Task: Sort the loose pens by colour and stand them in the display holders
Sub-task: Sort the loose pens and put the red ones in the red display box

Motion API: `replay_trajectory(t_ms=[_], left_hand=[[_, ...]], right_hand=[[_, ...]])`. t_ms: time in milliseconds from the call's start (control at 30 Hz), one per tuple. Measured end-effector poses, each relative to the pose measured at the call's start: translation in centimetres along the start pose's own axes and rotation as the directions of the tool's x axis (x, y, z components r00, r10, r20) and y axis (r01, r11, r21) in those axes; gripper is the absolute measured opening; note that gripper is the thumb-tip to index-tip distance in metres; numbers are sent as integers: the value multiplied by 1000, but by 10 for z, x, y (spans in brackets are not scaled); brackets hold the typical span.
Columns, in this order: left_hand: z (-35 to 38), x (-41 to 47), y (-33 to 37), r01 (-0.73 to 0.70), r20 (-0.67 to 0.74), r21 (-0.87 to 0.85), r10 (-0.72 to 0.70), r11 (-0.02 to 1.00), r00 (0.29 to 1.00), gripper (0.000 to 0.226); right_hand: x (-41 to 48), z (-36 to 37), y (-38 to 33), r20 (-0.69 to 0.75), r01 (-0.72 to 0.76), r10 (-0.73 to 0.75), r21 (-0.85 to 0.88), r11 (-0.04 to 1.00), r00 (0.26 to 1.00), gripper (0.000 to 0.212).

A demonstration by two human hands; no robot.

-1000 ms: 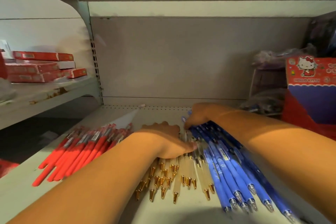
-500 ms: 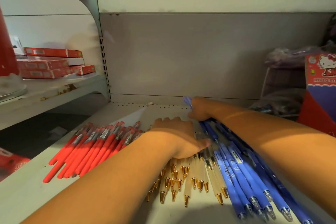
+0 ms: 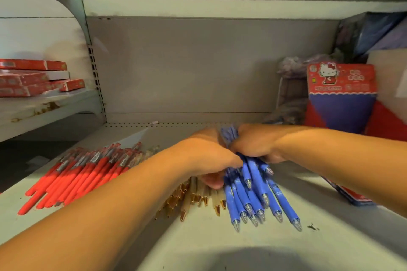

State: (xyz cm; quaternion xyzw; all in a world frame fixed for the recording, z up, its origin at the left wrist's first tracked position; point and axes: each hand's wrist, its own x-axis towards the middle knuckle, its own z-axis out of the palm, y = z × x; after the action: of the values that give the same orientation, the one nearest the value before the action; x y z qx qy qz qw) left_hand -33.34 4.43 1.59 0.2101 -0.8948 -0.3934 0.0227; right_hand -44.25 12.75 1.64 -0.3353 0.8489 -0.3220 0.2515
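Head view: a pale shelf (image 3: 220, 246) is seen carrying three heaps: red pens (image 3: 72, 180) at left, cream gold-tipped pens (image 3: 198, 198) in the middle, blue pens (image 3: 253, 200) at right. The blue pens are clasped mid-barrel by the left hand (image 3: 209, 156) and the right hand (image 3: 255, 145), fingers curled round them. Being light, stiff and smooth, they are judged likely to fan apart, so a firm central hold is advised.
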Motion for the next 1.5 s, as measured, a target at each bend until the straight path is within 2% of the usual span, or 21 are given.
replay_trajectory(t_ms=[133, 200, 267, 333, 367, 567, 733, 900, 1067, 1133, 1233, 1367, 1500], left_hand=[[16, 0, 4, 38, 41, -109, -34, 993, 999, 23], [18, -1, 4, 59, 35, -175, -53, 983, 998, 22], [19, -2, 3, 80, 35, -203, -74, 976, 997, 21], [18, -4, 2, 96, 29, -203, -92, 974, 995, 20], [17, -5, 2, 102, 20, -196, -100, 975, 995, 20], [15, -5, 8, 153, -26, -189, -161, 970, 987, 25], [26, 2, 9, 184, -37, -170, -193, 968, 981, 32], [27, 3, 10, 186, -24, -273, -200, 944, 980, 19], [24, 0, 11, 177, -23, -370, -200, 912, 980, 9], [21, 0, 11, 167, -28, -384, -192, 908, 981, 13], [17, 0, 8, 162, -48, -310, -186, 937, 981, 31], [13, -5, 9, 181, -93, -96, -190, 979, 977, 28], [16, -8, 10, 182, -54, 36, -180, 983, 982, 37]], right_hand=[[-12, 1, 10, -71, 32, -30, 27, 999, 997, 55], [-16, 0, 13, -18, 30, -27, 158, 987, 999, 52], [-22, 0, 16, 76, -24, 4, 257, 966, 997, 32], [-31, 0, 18, 125, -51, 18, 267, 962, 992, 10], [-35, -1, 19, 124, -44, 11, 264, 963, 992, 8], [-47, -8, 27, 80, 30, -49, 221, 975, 996, 29], [-54, -13, 35, 46, 74, -81, 151, 986, 996, 25], [-60, -13, 41, -31, 128, -126, 62, 990, 992, 15], [-63, -13, 44, -31, 114, -111, 129, 985, 993, 18], [-63, -12, 44, -18, 87, -86, 179, 980, 996, 17], [-62, -10, 43, 4, 53, -56, 247, 968, 998, 15], [-59, -6, 43, -36, 63, -56, 276, 959, 998, 13], [-57, -4, 42, -52, 67, -56, 264, 962, 997, 14]])
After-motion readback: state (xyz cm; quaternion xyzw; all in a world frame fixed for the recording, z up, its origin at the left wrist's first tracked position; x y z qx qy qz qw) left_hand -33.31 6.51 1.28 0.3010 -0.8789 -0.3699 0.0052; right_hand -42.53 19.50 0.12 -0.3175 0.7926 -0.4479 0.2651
